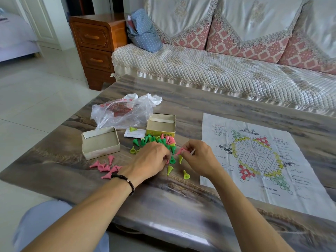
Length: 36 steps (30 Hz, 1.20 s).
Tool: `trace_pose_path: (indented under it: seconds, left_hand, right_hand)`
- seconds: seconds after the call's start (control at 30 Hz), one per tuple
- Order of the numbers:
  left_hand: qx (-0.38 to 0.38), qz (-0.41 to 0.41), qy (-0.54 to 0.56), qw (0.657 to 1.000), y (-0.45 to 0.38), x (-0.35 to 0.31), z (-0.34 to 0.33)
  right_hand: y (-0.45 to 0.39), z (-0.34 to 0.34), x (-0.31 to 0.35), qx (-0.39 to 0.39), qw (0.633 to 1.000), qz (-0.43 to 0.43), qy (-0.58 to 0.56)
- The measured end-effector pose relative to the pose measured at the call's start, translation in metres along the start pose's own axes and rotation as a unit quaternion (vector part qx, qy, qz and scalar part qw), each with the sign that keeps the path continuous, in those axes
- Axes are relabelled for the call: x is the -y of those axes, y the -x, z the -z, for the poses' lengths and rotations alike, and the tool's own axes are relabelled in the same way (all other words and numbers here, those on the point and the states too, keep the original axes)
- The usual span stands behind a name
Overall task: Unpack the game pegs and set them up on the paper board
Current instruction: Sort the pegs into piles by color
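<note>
1. Unpacking looks done. Both cardboard halves, the box tray (101,142) and the yellow-sided box (161,124), sit open on the table (181,197) and appear to hold no pegs. A crumpled plastic bag (123,111) lies behind them, and a small paper slip (134,133) between them.
2. Pegs are out on the table, left of the paper board (258,160). The mixed pile (156,140) of green, pink and yellow-green pegs is in front of the yellow-sided box.
3. Sorting seems partly under way: a pink group (106,167) lies apart, near the box tray. A few yellow-green pegs (186,175) are scattered between the hands.
4. Right hand (198,157): fingers curled, pinching a pink peg (180,151) at the fingertips.
5. Left hand (151,159): fingers curled down over the pegs at its tips; cannot tell whether they grip one.
6. The board is unfolded flat, with no pegs visible on it.
7. Judgement: setup on the board has not started; all placement is left to do.
</note>
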<state>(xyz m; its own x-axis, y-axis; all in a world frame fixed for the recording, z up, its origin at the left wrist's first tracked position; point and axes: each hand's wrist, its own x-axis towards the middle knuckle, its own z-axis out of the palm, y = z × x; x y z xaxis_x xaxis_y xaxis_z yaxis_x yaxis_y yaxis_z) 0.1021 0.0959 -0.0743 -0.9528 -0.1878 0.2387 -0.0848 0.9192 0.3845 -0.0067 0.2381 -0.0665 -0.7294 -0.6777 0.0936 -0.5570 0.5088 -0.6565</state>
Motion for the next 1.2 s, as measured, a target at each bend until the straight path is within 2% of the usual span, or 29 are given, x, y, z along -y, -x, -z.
trace_pose_path:
  seconds: [0.23,0.37,0.47,0.53,0.67,0.83,1.07,1.2]
  left_hand:
    - [-0.050,0.041,0.065,0.996,0.015,0.001,0.020]
    - [-0.082,0.128,0.135,0.979,0.043,0.018,0.049]
    - [-0.099,0.215,0.221,0.946,0.075,0.041,0.068]
    - [-0.108,0.244,0.236,0.934,0.096,0.058,0.078]
    - [-0.132,0.256,0.186,0.939,0.129,0.091,0.088]
    - [-0.074,0.231,0.156,0.957,0.143,0.110,0.081]
    - [-0.069,0.216,0.150,0.962,0.140,0.114,0.074]
    - [-0.028,0.238,0.148,0.960,0.137,0.113,0.079]
  right_hand:
    - [0.011,0.001,0.009,-0.002,0.999,0.010,-0.037]
    - [0.012,-0.012,0.034,0.018,0.996,0.035,-0.079]
    - [0.014,-0.035,0.063,0.048,0.993,0.058,-0.094]
    - [0.016,-0.054,0.081,0.076,0.991,0.070,-0.082]
    - [0.019,-0.089,0.104,0.123,0.991,0.055,-0.011]
    - [0.017,-0.110,0.113,0.129,0.989,0.051,0.058]
    - [0.013,-0.109,0.112,0.149,0.987,0.035,0.052]
    - [0.012,-0.109,0.124,0.162,0.981,0.075,0.076]
